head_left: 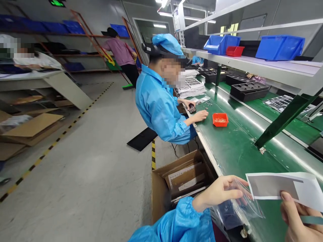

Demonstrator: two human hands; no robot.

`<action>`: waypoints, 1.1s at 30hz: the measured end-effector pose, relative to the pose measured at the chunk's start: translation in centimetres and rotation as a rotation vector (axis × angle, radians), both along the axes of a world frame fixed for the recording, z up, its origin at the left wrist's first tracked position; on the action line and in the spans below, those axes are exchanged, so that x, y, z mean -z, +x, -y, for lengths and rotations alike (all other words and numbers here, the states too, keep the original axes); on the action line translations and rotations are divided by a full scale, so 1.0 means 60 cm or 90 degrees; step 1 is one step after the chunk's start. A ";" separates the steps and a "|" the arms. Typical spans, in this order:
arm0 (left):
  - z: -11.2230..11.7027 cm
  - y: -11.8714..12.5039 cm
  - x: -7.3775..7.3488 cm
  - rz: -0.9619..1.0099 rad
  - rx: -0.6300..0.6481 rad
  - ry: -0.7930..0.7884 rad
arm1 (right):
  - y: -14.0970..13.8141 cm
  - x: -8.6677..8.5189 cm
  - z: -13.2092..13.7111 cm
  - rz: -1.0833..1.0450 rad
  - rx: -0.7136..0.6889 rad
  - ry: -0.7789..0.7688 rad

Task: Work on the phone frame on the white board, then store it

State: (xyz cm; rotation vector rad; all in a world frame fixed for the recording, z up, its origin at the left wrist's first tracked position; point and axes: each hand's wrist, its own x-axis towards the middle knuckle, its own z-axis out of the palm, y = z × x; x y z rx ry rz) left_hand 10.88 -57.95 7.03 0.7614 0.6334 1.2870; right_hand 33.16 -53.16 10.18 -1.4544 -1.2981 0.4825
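My left hand [219, 193] comes in from a blue sleeve at the bottom of the view and pinches a clear plastic bag [238, 210]. A dark object lies inside the lower part of the bag. My right hand [295, 218] grips the edge of a white sheet [275, 188] printed with a grey panel, and a narrow green strip shows across its fingers. The sheet and the bag nearly touch, and both are held just above a green workbench [239, 158].
A seated co-worker [158, 101] in blue works at the same bench, beside an orange tray [220, 119] of small parts. An open cardboard box [181, 178] stands below the bench edge. Black foam trays [249, 90] and a shelf with blue bins [280, 47] run overhead.
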 end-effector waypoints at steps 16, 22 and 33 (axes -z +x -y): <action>0.018 -0.008 -0.027 -0.102 0.004 -0.045 | -0.055 -0.038 0.019 -0.003 -0.034 0.134; 0.016 -0.007 -0.019 -0.109 -0.016 -0.051 | -0.042 -0.021 0.027 0.103 -0.039 0.207; 0.010 0.013 -0.006 -0.089 -0.041 -0.085 | 0.007 -0.013 0.033 0.092 0.004 0.075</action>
